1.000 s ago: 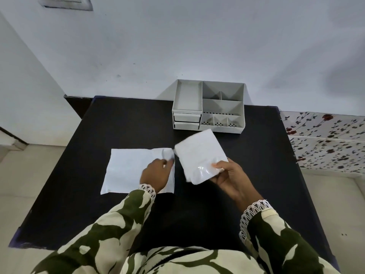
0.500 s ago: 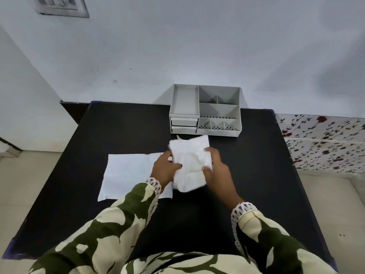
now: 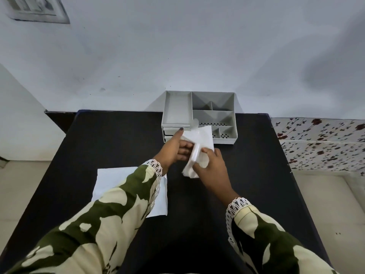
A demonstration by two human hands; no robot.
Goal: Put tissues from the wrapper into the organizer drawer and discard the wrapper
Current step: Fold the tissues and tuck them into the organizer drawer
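A grey organizer (image 3: 197, 107) with open compartments on top and two small drawers at its lower left stands at the table's far edge. Just in front of it both hands hold a white tissue pack in its clear wrapper (image 3: 201, 139). My left hand (image 3: 175, 148) grips its left side, with the index finger stretched toward the drawer fronts. My right hand (image 3: 212, 165) grips its near end. A flat white tissue sheet (image 3: 110, 182) lies on the table at the left, partly under my left sleeve. The drawers are mostly hidden behind my left hand.
The black table (image 3: 256, 175) reaches to a white wall at the back. A floral-patterned surface (image 3: 320, 143) sits to the right beyond the table edge. Pale floor shows on both sides.
Both hands have carried the tissue pack forward, from the middle of the table to just in front of the organizer. My left hand left the flat sheet and took hold of the pack.
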